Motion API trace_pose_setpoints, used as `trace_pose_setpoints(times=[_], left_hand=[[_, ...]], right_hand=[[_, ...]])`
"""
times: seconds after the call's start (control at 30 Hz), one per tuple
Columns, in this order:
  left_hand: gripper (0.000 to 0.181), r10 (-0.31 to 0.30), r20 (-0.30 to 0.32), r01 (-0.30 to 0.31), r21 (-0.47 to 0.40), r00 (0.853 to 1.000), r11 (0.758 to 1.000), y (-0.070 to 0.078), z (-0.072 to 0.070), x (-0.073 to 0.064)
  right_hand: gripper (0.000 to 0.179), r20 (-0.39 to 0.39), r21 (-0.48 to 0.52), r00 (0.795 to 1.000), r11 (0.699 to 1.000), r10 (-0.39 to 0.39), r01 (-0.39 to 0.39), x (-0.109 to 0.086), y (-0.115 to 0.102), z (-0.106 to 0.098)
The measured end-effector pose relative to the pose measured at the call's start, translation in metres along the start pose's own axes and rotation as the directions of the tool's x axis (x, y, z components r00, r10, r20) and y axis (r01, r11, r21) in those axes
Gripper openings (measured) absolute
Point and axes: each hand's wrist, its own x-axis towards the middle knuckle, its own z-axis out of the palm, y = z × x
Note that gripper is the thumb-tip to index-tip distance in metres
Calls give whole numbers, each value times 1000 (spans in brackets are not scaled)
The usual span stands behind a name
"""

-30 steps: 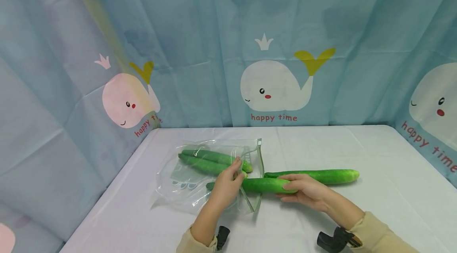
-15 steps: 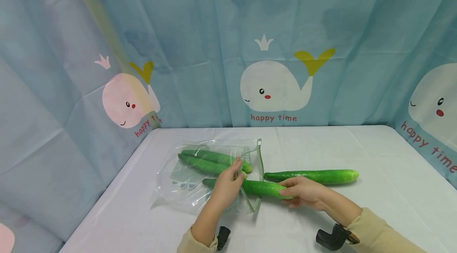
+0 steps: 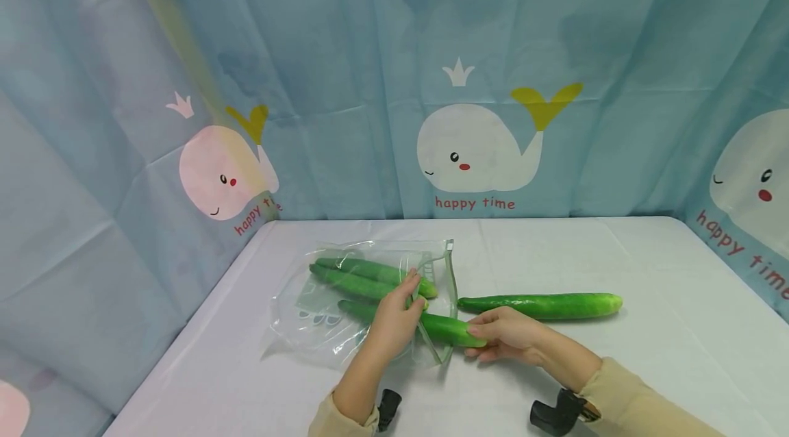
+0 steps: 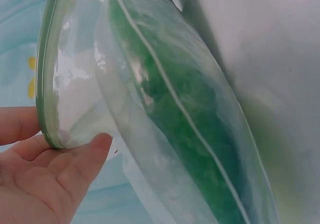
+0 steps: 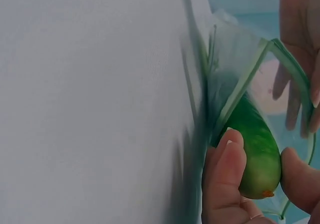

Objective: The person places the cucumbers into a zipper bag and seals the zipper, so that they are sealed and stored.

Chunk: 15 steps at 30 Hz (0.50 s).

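Note:
A clear zip bag (image 3: pixel 286 334) with a green-edged mouth lies on the table, its opening to the right. My left hand (image 3: pixel 394 317) pinches the upper layer at the mouth; in the left wrist view the green rim (image 4: pixel 42 69) runs between thumb and fingers. My right hand (image 3: pixel 511 335) grips the pale blunt end of a cucumber (image 3: pixel 448 330), most of whose length is inside the bag. The right wrist view shows this cucumber (image 5: pixel 257 149) between thumb and fingers, passing through the mouth. Two more cucumbers (image 3: pixel 345 282) lie side by side within the bag, farther back.
Another cucumber (image 3: pixel 548 305) lies on the white-covered table (image 3: pixel 666 368), right of the bag mouth and behind my right hand. A blue curtain (image 3: pixel 345 163) with printed whales stands along the back and sides. Black wrist mounts (image 3: pixel 557 413) sit below both sleeves.
My right hand has moved left, sliding the gripped cucumber deeper into the bag, its inner tip angling toward the back. My left hand has stayed in place at the mouth.

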Motion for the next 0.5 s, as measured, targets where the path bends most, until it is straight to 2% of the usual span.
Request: trace_pose_setpoints(times=[0.27, 0.5], left_hand=[[47, -2, -13, 2, -1, 1000, 1000, 2, 1, -1], [46, 11, -18, -12, -12, 1000, 1000, 3, 1, -2]], right_hand=[[34, 21, 31, 1000, 999, -10, 9, 11, 1, 10], [33, 5, 47, 1000, 999, -2, 2, 14, -2, 14]])
